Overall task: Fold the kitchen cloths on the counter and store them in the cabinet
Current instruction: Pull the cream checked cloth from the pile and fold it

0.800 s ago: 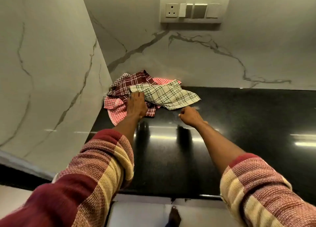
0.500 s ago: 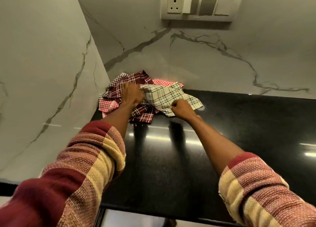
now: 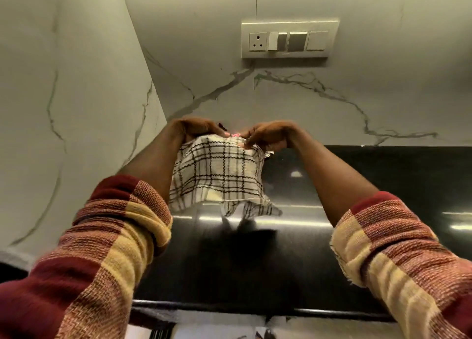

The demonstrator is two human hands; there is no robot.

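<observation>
A white cloth with black checks (image 3: 219, 177) hangs in the air above the black counter (image 3: 383, 180), held by its top edge. My left hand (image 3: 194, 130) grips the top left corner and my right hand (image 3: 268, 134) grips the top right. The two hands are close together near the back wall. A sliver of pink-red cloth (image 3: 235, 134) shows between my hands; the rest of the cloth pile is hidden behind the raised cloth and my hands.
Marble walls close in at the left and back. A switch panel with a socket (image 3: 290, 41) sits on the back wall above the counter. The counter's front edge (image 3: 229, 306) runs below my sleeves.
Both hands have taken hold of the white checked cloth and lifted it off the pile toward me. The view has tilted upward.
</observation>
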